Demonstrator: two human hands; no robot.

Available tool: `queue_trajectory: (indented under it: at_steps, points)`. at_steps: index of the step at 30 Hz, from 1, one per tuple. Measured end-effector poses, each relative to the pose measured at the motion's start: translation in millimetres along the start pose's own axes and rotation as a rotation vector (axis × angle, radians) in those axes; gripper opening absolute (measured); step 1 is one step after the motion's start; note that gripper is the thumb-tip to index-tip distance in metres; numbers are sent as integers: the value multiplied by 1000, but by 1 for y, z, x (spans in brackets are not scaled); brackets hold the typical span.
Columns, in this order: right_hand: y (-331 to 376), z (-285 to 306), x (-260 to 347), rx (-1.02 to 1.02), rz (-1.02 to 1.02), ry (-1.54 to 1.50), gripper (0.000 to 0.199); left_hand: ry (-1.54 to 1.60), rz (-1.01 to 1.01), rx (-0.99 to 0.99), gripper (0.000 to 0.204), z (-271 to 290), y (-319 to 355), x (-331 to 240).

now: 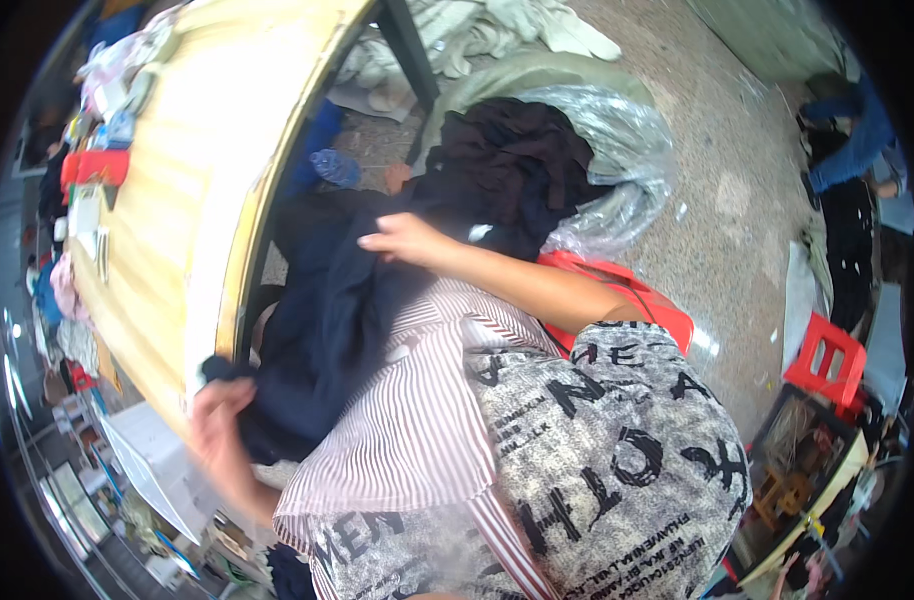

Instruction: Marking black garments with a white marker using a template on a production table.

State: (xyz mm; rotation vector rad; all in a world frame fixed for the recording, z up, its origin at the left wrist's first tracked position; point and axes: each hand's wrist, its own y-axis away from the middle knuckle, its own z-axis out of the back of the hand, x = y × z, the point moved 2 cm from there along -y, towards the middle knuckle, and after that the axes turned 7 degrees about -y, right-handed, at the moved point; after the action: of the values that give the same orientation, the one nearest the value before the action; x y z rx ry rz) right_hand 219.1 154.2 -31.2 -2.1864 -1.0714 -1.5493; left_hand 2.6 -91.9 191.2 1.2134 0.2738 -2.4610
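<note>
A dark navy cloth (327,310) lies in folds over my lap and beside the table. At its lower left corner, my left hand (222,420) is slightly blurred, its bent fingers closed at the cloth's edge. My right hand (412,243) is at the cloth's upper part, with the forearm reaching in from the right. Its fingers are bent and some fingertips meet the fabric, though folds partly hide the grip. A striped apron (407,420) covers my front beneath the cloth. Beyond my right hand, a heap of dark fabric (522,160) adjoins the navy cloth.
A pale wooden table (217,150) stands at the left, its edge close to the cloth. Clear plastic wrapping (627,150) surrounds the dark heap. A red stool (627,295) is by my right side; another red stool (827,360) stands farther right. A plastic bottle (335,168) lies under the table.
</note>
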Motion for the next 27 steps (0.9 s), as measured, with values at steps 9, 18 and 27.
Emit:
queue_trajectory:
  at_steps: [9,18,27]
  points:
    - [-1,197,-136,-1181,-561,603,88,-506,123,248,38,-121,-21,105]
    - [-41,257,13,-616,31,-627,34,-30,293,-28,22,-113,-96,-1]
    - [-7,169,147,-35,421,-1252,32,-166,-176,471,34,-256,-206,-35]
